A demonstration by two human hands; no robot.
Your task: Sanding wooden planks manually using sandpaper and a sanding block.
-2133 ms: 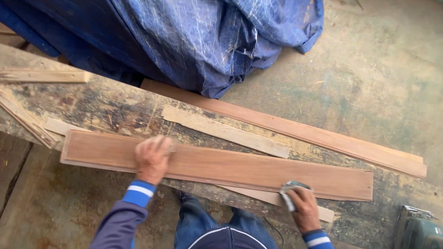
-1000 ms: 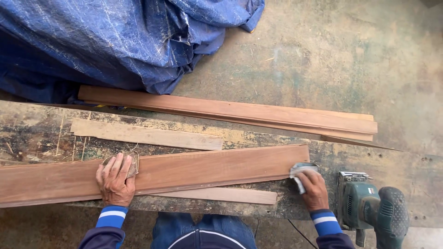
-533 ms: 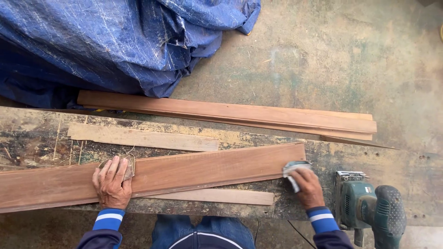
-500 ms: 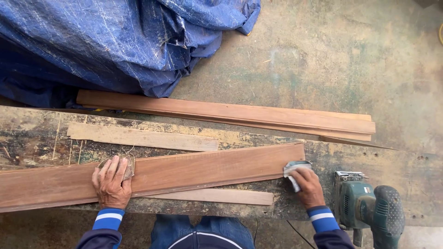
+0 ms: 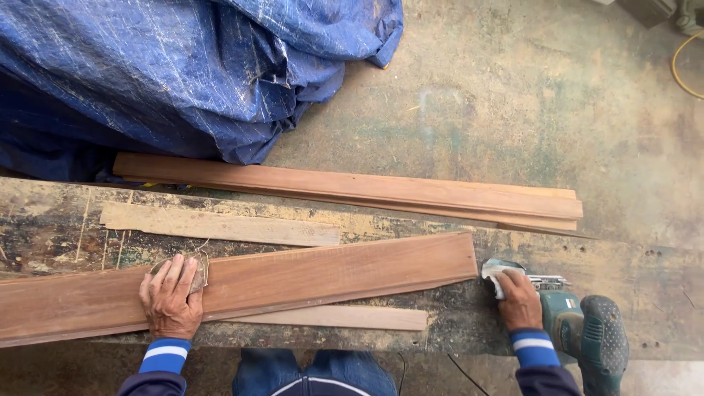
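While a blue tarpaulin (image 5: 183,73) covered the far left, a long reddish board (image 5: 293,282) was laid left to right along the workbench (image 5: 455,323). It was pressed flat by the left hand (image 5: 170,297), over a sandpaper scrap (image 5: 198,265). A folded cloth (image 5: 497,270) was clamped in the right hand (image 5: 519,299), just beyond the board's right end, beside a green power tool (image 5: 587,334).

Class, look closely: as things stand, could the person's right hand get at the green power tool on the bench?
Probably yes. The right hand, holding a folded pale pad, lies right beside the green power tool, partly over its front end, and nothing lies between them. The pad would have to be put down first.
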